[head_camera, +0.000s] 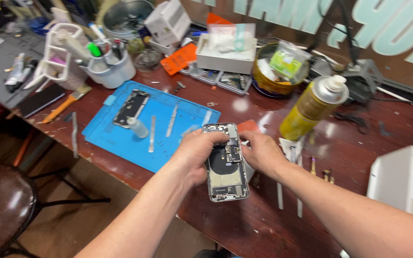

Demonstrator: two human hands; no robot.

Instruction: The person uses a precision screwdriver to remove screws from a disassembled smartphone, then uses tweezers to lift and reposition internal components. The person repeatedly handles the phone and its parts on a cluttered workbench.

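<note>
opened phone (226,165) in both hands' grip

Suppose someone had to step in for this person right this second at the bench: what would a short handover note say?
Left hand: grips the left edge of the opened phone, held over the wooden bench.
Right hand: at the phone's right edge, fingers on its insides.
Nearby: blue mat with a second phone frame, a small bottle and thin pry tools; yellow spray can to the right.
Done: the phone is open, with its boards and round coil exposed.
Left: it is not closed; whether parts are loose cannot be told.
</note>
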